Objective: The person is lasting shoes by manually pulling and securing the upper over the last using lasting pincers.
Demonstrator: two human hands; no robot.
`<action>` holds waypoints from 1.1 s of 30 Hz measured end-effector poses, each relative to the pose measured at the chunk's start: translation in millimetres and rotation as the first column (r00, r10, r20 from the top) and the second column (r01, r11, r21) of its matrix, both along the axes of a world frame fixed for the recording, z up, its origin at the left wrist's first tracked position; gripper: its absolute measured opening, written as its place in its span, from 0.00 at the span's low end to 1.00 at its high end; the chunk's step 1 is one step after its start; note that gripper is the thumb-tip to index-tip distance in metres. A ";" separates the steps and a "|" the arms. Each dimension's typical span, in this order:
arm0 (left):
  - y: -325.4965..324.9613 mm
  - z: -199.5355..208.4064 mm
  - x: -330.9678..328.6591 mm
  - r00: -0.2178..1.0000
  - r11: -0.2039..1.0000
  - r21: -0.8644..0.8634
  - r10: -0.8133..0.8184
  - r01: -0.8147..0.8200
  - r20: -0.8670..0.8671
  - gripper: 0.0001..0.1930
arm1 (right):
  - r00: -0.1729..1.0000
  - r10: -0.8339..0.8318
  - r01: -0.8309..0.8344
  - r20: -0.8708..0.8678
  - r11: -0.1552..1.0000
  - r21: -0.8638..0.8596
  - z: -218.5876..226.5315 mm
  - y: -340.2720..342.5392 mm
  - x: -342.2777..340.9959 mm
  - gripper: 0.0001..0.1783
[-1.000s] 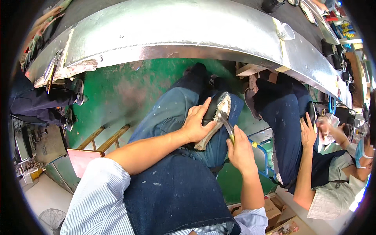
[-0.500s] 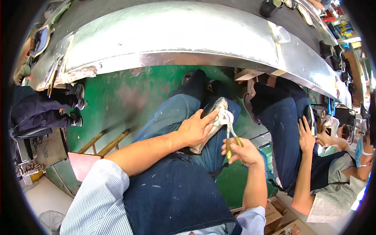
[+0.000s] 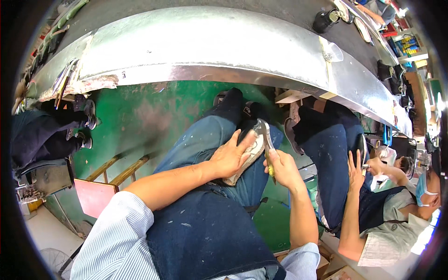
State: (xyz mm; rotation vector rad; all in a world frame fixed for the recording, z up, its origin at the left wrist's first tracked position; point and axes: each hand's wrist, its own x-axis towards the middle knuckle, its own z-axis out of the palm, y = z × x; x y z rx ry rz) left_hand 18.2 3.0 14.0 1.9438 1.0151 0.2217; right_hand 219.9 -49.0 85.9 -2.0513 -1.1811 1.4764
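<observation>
Across my thighs lies a shoe (image 3: 250,161), its pale underside up and a rough, toothed-looking edge along its side. My left hand (image 3: 228,157) presses over the dark side of the shoe, fingers wrapped round it and thumb near the toe. Metal pincers (image 3: 267,137) with yellowish handles are gripped in my right hand (image 3: 283,169). Their head is at the toe end, close to my left fingertips. Whether the jaws bite on the shoe's edge cannot be made out.
A metal-edged workbench (image 3: 196,70) curves across in front of my knees. To my left stands a stool with a pink top (image 3: 95,197). A co-worker (image 3: 387,210) sits close on my right, hands on another shoe. Another person's legs (image 3: 49,133) are at far left.
The pincers have turned from handles spread to handles together, with their head more upright at the toe. My right hand has closed round the handles and risen slightly. The left hand stays on the shoe.
</observation>
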 end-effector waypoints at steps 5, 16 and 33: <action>-3.5 -18.9 6.8 0.988 0.987 -0.079 0.144 -0.140 0.051 0.47 | 0.897 0.163 -0.280 0.410 0.928 0.245 -14.5 -38.2 -26.6 0.17; 9.0 -23.2 -38.1 0.946 0.897 -0.341 -0.199 0.280 0.255 0.57 | 0.975 0.003 -0.080 0.223 0.939 0.334 -8.2 -74.8 -42.5 0.17; 43.9 18.3 -39.3 0.536 0.264 -0.888 0.720 0.377 0.441 0.25 | 0.865 0.056 -0.113 0.499 0.990 0.085 -7.9 -147.5 -82.0 0.23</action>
